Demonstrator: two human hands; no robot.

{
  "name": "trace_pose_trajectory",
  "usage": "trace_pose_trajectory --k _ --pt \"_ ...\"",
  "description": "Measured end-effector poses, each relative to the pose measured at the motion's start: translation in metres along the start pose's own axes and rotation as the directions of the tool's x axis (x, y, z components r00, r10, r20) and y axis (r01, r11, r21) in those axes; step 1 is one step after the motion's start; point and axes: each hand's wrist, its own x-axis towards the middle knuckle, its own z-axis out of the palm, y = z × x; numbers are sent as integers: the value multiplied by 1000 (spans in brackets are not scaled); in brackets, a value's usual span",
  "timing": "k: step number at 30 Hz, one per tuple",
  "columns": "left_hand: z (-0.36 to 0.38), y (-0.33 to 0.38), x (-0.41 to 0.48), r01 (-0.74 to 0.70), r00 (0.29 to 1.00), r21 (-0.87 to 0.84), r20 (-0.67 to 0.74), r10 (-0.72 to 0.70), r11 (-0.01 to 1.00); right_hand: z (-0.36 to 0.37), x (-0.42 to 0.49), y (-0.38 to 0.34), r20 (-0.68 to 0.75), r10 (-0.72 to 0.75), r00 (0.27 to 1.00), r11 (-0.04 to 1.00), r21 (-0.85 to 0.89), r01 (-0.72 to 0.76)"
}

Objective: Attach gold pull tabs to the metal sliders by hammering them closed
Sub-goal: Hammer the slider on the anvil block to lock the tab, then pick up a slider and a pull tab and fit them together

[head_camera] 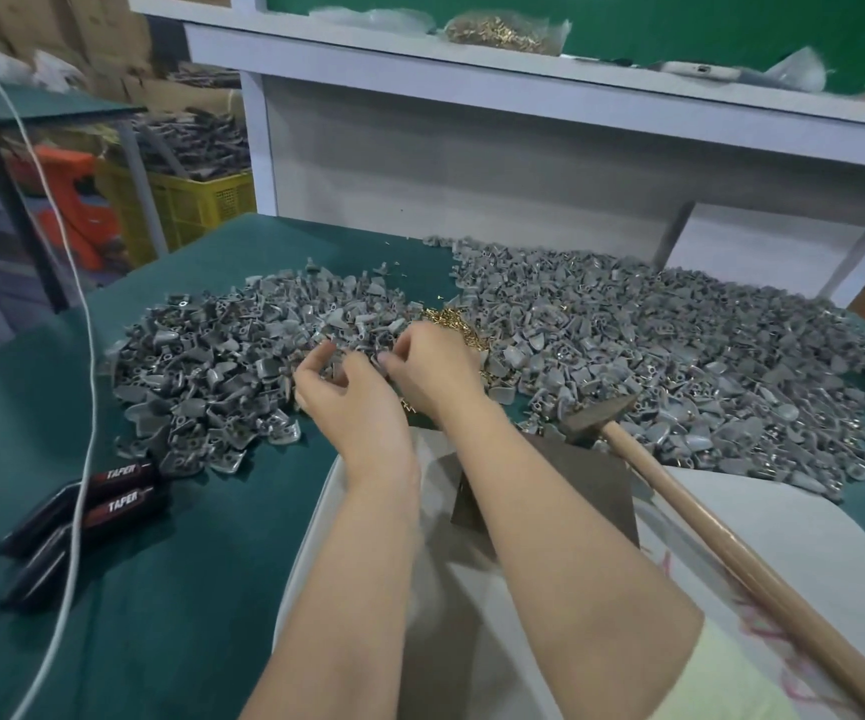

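Observation:
Two large heaps of grey metal sliders lie on the green table: a left heap (202,371) and a bigger right heap (680,366). A small pile of gold pull tabs (451,324) sits between them. My left hand (337,392) hovers at the edge of the left heap with curled fingers; whether it holds a piece is hidden. My right hand (430,366) pinches something small with thumb and forefinger, just in front of the gold tabs. A wooden-handled hammer (731,537) lies to the right, its head (596,413) resting at the right heap's edge.
A dark metal block (591,491) sits under my right forearm on a grey sheet (809,511). Two black "TAPER" boxes (87,511) and a white cable (82,407) lie at the left. A white shelf (472,59) at the back carries a bag of gold parts (498,31).

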Motion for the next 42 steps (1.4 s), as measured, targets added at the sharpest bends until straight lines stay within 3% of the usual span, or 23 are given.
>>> trace_pose_trajectory --k 4,7,9,11,15,17,19,21,24,27,31,34,37,39,42 --pt "1 -1 -3 60 984 92 160 -74 994 -37 -10 14 -19 -30 999 921 387 35" --pt "4 -3 -10 86 926 162 351 -139 983 -56 -26 28 52 -88 995 868 494 51" --pt "5 -4 -13 30 896 207 429 -118 978 -62 -35 33 66 -110 992 847 529 59" --pt "4 -5 -12 5 890 233 443 -110 973 -64 -40 36 61 -115 991 834 548 63" --pt "3 -1 -10 156 891 152 406 -206 976 -61 -42 37 64 -95 993 760 649 30" --pt "4 0 -7 169 924 75 336 -185 983 -57 -40 39 37 -49 998 734 679 10" --pt "4 1 -5 155 958 -26 247 -144 988 -47 -32 42 -9 19 1000 844 536 -11" --pt "4 2 -4 135 973 -84 198 -117 987 -31 -22 43 27 50 998 976 211 -55" --pt "3 1 -4 117 978 -122 184 -93 986 -6 -7 35 219 97 971 988 -140 -67" --pt "3 1 -5 84 981 -98 185 -65 992 4 3 25 295 187 937 956 -276 -104" --pt "2 -2 -2 67 978 -45 201 -56 997 6 8 23 299 169 939 958 -275 -85" --pt "1 -4 -2 32 973 25 229 -36 999 0 5 26 287 146 947 981 -166 -101" --pt "2 -4 -6 -26 929 124 369 -21 992 -29 -10 41 58 131 990 955 259 -142" --pt "4 -4 -14 -123 831 229 556 -26 966 -56 -32 59 -7 173 985 839 525 -144" --pt "6 -8 -30 -392 609 371 790 -65 842 -86 -69 93 -83 227 970 748 653 -119"
